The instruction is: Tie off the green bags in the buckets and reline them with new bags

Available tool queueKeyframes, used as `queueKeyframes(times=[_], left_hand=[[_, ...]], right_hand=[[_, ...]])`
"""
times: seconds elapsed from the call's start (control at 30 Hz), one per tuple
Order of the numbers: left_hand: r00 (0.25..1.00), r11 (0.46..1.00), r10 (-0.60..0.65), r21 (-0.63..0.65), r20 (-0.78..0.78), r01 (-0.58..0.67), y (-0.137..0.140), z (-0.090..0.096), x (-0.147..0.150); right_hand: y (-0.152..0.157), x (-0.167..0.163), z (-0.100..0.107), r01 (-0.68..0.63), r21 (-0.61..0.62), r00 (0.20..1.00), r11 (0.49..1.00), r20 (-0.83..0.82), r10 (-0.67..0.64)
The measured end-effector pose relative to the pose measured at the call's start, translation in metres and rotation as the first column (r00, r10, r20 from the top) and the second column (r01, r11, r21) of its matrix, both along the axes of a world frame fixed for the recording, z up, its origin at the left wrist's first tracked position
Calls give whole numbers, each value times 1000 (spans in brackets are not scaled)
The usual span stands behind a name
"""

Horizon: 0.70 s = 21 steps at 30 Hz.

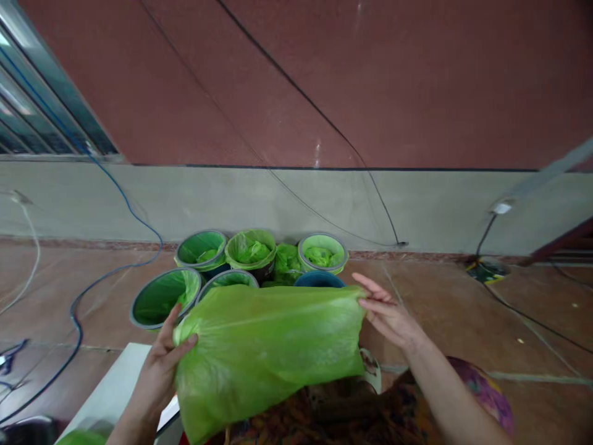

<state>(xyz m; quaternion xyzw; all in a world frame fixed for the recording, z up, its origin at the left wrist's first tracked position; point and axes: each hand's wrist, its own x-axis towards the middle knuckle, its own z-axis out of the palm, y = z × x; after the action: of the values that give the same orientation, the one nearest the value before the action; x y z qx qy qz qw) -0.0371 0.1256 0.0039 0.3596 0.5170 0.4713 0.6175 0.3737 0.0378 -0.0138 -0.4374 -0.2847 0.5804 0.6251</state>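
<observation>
- Bright green plastic bag point(273, 352) stretches sideways at 6 o'clock, held up between both hands; its sheet is wrinkled and slightly see-through.
- At 8 o'clock, the left hand point(162, 358) grips the bag's gathered end, thumb laid over the near face.
- At 4 o'clock, the right hand point(389, 315) pinches the bag's upper corner; one of its fingers points up, off the plastic.
- Below the bag, toward 6 o'clock, patterned cloth point(269, 429) is partly covered, with a purple patch at 4 o'clock beyond the right forearm.
- A pale flat surface point(109, 383) slants under the left forearm at 8 o'clock.
- Beyond the bag, a front row of bins: a green-lined bin point(148, 293) at 8 o'clock, another lined one point(231, 280) touching it, and a blue bin point(319, 280) at 5 o'clock, half hidden.
- Behind them, three more bins with green liners stand near the wall; a crumpled green bundle point(287, 262) sits between the middle and right ones.
- A blue hose point(76, 321) curves over the tiled floor point(430, 290) and rises toward the barred window point(50, 93) at 10 o'clock.
- Farthest, the wall point(417, 80) is dull red above grey, a black cable crossing it from 12 o'clock.
</observation>
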Motion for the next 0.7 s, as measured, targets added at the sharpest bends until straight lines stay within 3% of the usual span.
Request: queueKeyframes(times=[0.1, 0.2, 0.27, 0.33, 0.47, 0.53, 0.63, 0.7], left_hand=[[998, 994, -45, 94, -37, 48, 8, 19, 6], [969, 970, -177, 137, -170, 201, 17, 25, 1], [914, 939, -238, 163, -328, 303, 24, 24, -3], [827, 898, -231, 215, -513, 385, 31, 21, -6], [567, 754, -9, 367, -824, 545, 38, 19, -5], [466, 692, 134, 419, -875, 588, 37, 21, -4], [457, 651, 305, 534, -835, 540, 33, 28, -3], [567, 625, 328, 624, -756, 469, 30, 32, -3]], right_hand=[[-15, 5, 23, -84, 15, 989, 996, 126, 82], [-27, 5, 22, -173, -53, 933, 983, 310, 181], [-31, 5, 14, -180, -116, 852, 977, 477, 214], [-34, 5, 6, -118, -154, 708, 981, 679, 192], [-37, 7, 3, 70, -28, 281, 997, 960, 7], [-39, 10, 8, 116, 50, 153, 992, 986, -67], [-43, 16, 15, 180, 145, 103, 973, 981, -165], [-46, 20, 19, 201, 239, 160, 950, 949, -273]])
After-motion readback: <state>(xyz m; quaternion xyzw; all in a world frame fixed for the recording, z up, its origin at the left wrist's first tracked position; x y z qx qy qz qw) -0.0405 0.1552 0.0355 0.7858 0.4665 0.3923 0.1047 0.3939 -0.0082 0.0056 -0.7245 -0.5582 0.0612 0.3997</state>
